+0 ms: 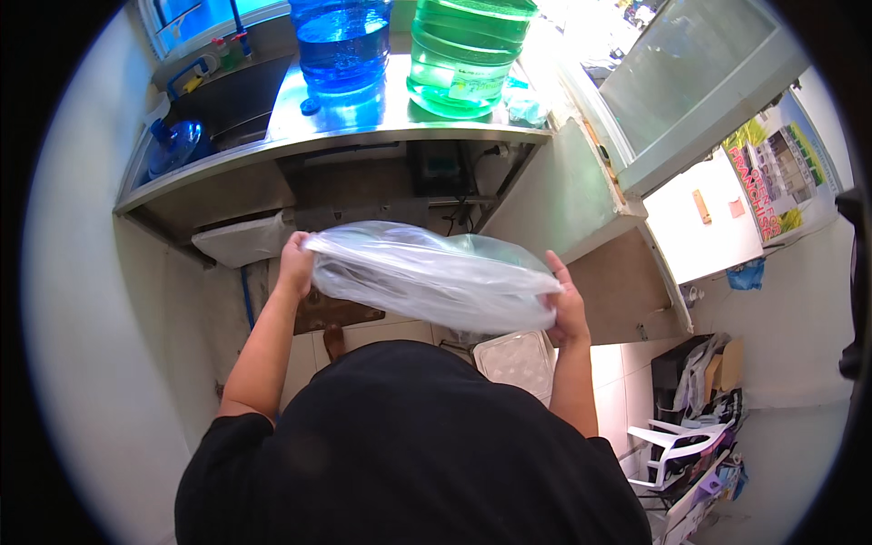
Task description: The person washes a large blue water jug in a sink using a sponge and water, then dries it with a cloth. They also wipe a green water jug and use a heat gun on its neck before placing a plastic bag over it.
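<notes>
A clear plastic bag [429, 272] is stretched sideways in front of my body, above the floor. My left hand [298, 262] grips its left end. At the other end, my right hand [567, 306] holds the bag's edge, the fingers partly hidden by the film and one finger pointing up. Beyond the bag, on the steel counter [286, 116], a blue water jug [344, 48] and a green water jug [470, 58] stand upright, each with liquid inside. A small blue cap [310, 107] lies close to the blue jug.
Left of the jugs, a sink [235, 95] has another blue jug [178, 144] lying at its edge. A low wall [572, 184] and an open window panel [681, 82] border the right side. A stool [516, 361] stands near my right arm; a white plastic chair [681, 446] is behind right.
</notes>
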Demonstrator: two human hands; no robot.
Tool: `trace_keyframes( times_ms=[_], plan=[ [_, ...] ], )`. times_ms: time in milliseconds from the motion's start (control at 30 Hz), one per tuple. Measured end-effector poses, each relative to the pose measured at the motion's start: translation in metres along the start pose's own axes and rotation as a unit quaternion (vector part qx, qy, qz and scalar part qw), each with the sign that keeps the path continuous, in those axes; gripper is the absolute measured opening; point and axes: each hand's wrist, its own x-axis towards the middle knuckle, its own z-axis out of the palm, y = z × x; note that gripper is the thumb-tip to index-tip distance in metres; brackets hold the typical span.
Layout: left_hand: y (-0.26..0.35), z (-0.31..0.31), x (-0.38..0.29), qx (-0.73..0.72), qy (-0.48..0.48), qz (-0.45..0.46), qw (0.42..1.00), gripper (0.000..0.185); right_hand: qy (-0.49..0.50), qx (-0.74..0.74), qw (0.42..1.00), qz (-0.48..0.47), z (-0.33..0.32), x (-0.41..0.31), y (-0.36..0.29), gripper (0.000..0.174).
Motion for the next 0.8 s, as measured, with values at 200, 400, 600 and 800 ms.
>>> trace_keyframes(
  times_ms=[200,400,600,800],
  plan=[
    [0.03,0.021,-0.021,-0.193,-0.237,-0.085,0.948,0.009,0.163,-0.512,0.837,-0.101,-0.021,-0.021,-0.008,0.062],
    [0.0,0.023,-0.017,0.414,-0.06,0.27,0.867,0.012,0.255,-0.003,0.967,0.017,-0.039,-0.015,0.03,0.057],
    [-0.026,0.041,0.065,-0.213,-0.221,-0.233,0.923,0.031,-0.115,0.247,0.962,0.002,-0.013,-0.083,0.012,0.101],
    [0.032,0.099,0.078,-0.182,-0.422,-0.249,0.853,0.04,0.288,-0.423,0.848,0.138,-0.061,-0.13,0.012,0.068]
  ],
)
